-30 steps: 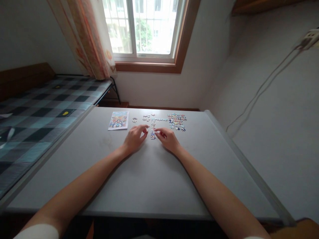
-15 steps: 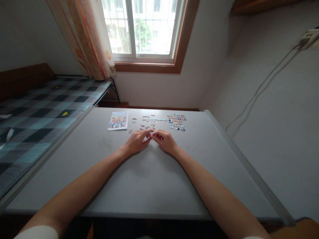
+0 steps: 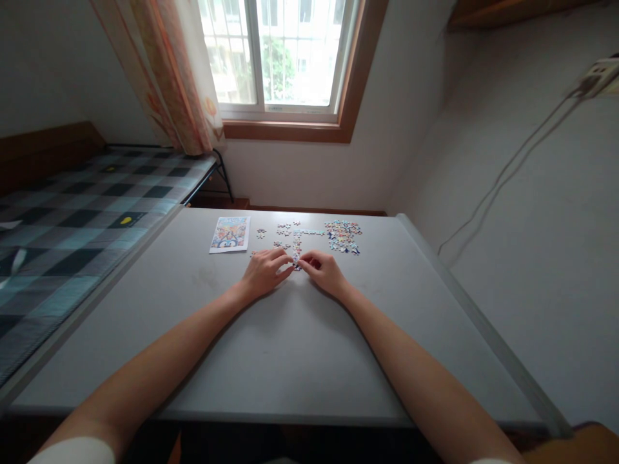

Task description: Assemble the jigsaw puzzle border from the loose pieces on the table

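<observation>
An L-shaped strip of joined jigsaw puzzle pieces (image 3: pixel 296 243) lies on the table, one arm running right along the top and the other coming down toward me. At its lower end, my left hand (image 3: pixel 265 272) grips the left edge with thumb and index finger. From the other side my right hand (image 3: pixel 325 273) is closed, thumb and fingertips pinching at a puzzle piece (image 3: pixel 296 267) there. The fingertips partly cover that end. Loose jigsaw pieces (image 3: pixel 284 229) lie beyond my left hand, one of them partly hidden by it.
A heap of jigsaw pieces (image 3: pixel 343 236) sits to the right of the strip. A printed picture sheet (image 3: pixel 229 234) lies at the left on the grey table (image 3: pixel 285 348). A bed with a checked cover (image 3: pixel 120 187) adjoins the left side; a wall (image 3: pixel 532 193) stands at the right.
My fingers have drawn slightly apart at the strip's lower end, so more of its pieces show. My left hand has shifted a little left.
</observation>
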Demonstrator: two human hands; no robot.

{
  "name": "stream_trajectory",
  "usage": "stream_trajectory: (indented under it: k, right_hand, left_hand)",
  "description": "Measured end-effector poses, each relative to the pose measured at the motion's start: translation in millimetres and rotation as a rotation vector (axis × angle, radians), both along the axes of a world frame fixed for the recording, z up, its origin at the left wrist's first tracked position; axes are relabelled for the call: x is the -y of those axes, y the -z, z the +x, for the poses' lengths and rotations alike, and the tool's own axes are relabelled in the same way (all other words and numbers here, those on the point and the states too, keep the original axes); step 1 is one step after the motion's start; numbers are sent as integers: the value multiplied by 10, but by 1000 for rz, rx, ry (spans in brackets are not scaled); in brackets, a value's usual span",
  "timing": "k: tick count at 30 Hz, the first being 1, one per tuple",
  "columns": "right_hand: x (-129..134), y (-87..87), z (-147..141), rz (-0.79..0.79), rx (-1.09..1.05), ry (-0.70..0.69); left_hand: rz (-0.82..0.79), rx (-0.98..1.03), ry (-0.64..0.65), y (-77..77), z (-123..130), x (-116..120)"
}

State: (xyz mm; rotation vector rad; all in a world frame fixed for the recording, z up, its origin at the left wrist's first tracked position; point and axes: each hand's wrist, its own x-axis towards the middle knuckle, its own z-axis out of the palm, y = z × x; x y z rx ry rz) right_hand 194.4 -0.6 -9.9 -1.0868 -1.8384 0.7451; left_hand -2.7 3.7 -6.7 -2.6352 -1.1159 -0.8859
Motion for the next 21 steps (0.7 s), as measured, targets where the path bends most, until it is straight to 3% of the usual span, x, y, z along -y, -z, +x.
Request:
stream_trajectory:
  k: [12, 21]
  right_hand:
    - [-11, 9, 7, -40, -8, -23]
    - [4, -29, 6, -37, 59, -33]
  left_hand:
    - [108, 15, 26, 21, 2, -13]
    - [-52, 58, 81, 45, -22, -34]
